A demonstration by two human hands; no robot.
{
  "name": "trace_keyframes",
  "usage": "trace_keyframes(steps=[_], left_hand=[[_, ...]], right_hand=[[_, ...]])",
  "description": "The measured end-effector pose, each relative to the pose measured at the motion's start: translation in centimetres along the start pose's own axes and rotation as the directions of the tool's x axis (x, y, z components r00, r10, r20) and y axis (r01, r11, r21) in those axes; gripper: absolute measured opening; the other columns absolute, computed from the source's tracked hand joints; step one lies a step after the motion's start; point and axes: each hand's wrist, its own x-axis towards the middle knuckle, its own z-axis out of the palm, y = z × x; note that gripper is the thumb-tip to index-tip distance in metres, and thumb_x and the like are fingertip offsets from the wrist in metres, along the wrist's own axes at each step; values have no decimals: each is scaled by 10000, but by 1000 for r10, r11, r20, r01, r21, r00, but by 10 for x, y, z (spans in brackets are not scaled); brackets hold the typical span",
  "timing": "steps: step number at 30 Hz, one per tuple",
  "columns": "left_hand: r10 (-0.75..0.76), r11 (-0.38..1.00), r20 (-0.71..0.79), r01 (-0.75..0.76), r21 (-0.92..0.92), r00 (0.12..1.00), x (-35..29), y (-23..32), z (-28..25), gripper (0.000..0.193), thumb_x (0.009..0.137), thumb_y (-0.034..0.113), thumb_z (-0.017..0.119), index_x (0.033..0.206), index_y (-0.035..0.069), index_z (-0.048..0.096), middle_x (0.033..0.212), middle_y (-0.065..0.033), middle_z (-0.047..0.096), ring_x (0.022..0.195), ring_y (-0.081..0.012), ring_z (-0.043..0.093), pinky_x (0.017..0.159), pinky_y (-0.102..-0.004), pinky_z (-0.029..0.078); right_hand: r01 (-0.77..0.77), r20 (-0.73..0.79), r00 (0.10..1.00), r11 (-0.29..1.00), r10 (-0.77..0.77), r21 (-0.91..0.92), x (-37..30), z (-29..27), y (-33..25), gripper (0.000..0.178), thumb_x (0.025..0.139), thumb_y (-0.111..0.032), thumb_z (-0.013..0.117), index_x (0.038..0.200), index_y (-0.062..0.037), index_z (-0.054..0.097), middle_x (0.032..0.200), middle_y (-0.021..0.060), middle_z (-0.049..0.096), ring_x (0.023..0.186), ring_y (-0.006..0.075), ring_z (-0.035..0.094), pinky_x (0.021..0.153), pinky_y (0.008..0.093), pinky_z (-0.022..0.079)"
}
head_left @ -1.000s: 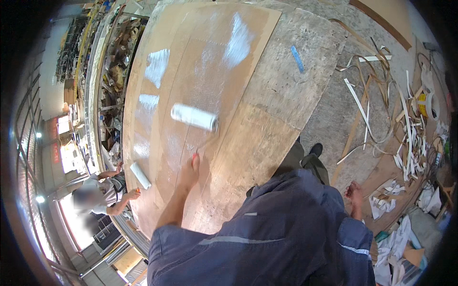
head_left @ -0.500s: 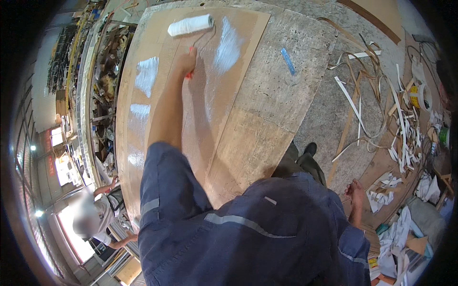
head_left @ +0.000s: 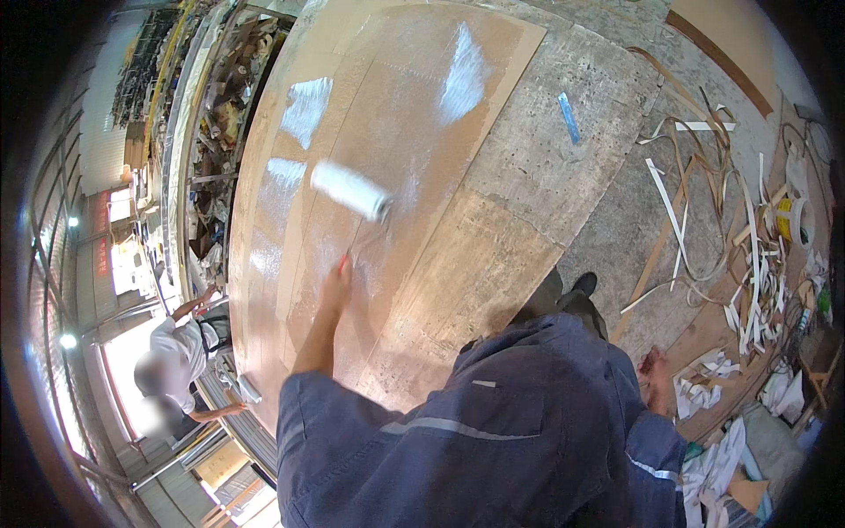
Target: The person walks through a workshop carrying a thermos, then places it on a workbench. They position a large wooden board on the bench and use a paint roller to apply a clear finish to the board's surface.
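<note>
My left hand (head_left: pixel 335 283) is closed round the red handle of a paint roller (head_left: pixel 349 189). The white roller sleeve, blurred by motion, is over the middle of a brown board (head_left: pixel 387 97) lying on the worktable. Wet white streaks and patches (head_left: pixel 306 113) of coating mark the board, some bright, some thinly spread. Down at my right side hangs my right hand (head_left: pixel 653 378), away from the table, its fingers loosely bent and a little blurred; nothing shows in it.
Bare worn tabletop (head_left: pixel 493 220) with a blue strip (head_left: pixel 569 119) borders the board. Cut strips (head_left: pixel 678 220) and scraps litter the floor at right, near a tape roll (head_left: pixel 792 220). A co-worker (head_left: pixel 176 361) stands at the far left beside a crowded rack (head_left: pixel 211 132).
My left hand has drawn the roller back toward me from the board's far part, turning it at a slant. The view has shifted slightly. My right hand stays at my side.
</note>
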Motion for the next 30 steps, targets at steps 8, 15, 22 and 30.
trace_keyframes(steps=[8,15,22,30], left_hand=[[-516,856,71,517,17,853,-166,-128,-7,754,970,628,401,964,-90,634,654,-206,629,525,-334,633,455,-419,495],[-192,981,56,194,-22,980,-13,-17,-47,828,962,687,317,831,-83,593,537,-158,532,369,-265,529,333,-377,409],[256,949,115,-272,158,960,169,228,-60,768,958,642,382,1045,-61,679,833,-316,663,784,-432,687,710,-479,523],[380,924,142,-382,-14,914,135,407,31,758,976,621,338,933,-48,693,766,-291,659,684,-397,690,690,-494,528]], right_hand=[[49,-113,993,993,-36,108,-6,47,-87,321,976,-186,518,1240,-9,560,758,59,614,586,153,611,513,293,513],[-38,-84,995,995,46,97,-6,51,-62,431,978,-159,501,1369,18,474,771,73,616,544,160,593,492,301,502],[29,-181,983,981,6,190,-16,28,-27,436,984,-174,500,1374,18,469,767,69,609,556,160,590,487,304,491],[20,-184,983,988,8,152,-54,48,-28,316,988,-197,496,1217,14,553,756,61,608,565,151,589,494,294,485]])
